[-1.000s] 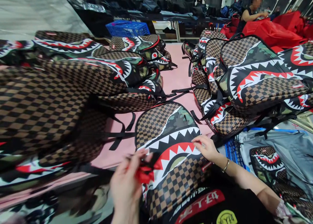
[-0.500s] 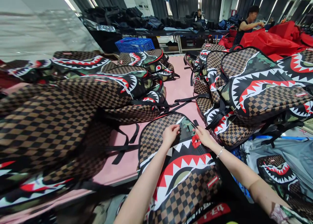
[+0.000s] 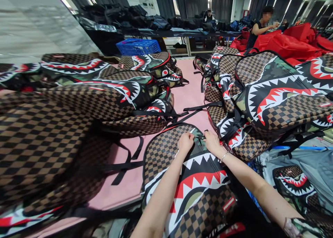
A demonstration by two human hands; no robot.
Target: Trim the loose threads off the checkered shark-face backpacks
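A backpack with a brown-and-black check, camouflage patches and a shark-mouth print lies in front of me, its top pointing away. Over its upper part, my left hand is closed in a pinch. My right hand, with a bracelet at the wrist, is closed just to the right of it. Between the fingertips runs a small dark strip, perhaps a zipper pull or cord; its exact kind is too small to make out. Both hands seem to grip its ends, close to the backpack's top edge.
Similar backpacks are piled on the left and on the right of the pink tabletop. Loose black straps cross between them. Farther back are a blue crate, red bags and a person at work.
My hands have come closer together, the left one moving slightly right. The red piece under my right hand no longer shows. A dark strip now spans the fingertips. The view has shifted slightly.
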